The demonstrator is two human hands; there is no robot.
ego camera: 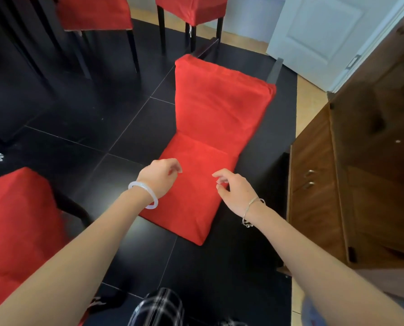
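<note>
A chair in a red fabric cover (219,109) lies tipped on the black tiled floor, its dark legs pointing away toward the door. Both my arms reach out over the near end of the cover. My left hand (159,176), with a white bangle on the wrist, hovers above the cover's left edge with fingers loosely curled and holding nothing. My right hand (235,189), with a thin bracelet, hangs over the cover's right side, fingers relaxed and empty. Whether either hand touches the fabric cannot be told.
Another red-covered chair (17,222) stands at the near left. Two more red chairs (191,8) and a dark table (19,43) are at the back. A brown wooden cabinet (360,161) fills the right side, a white door (318,31) behind it.
</note>
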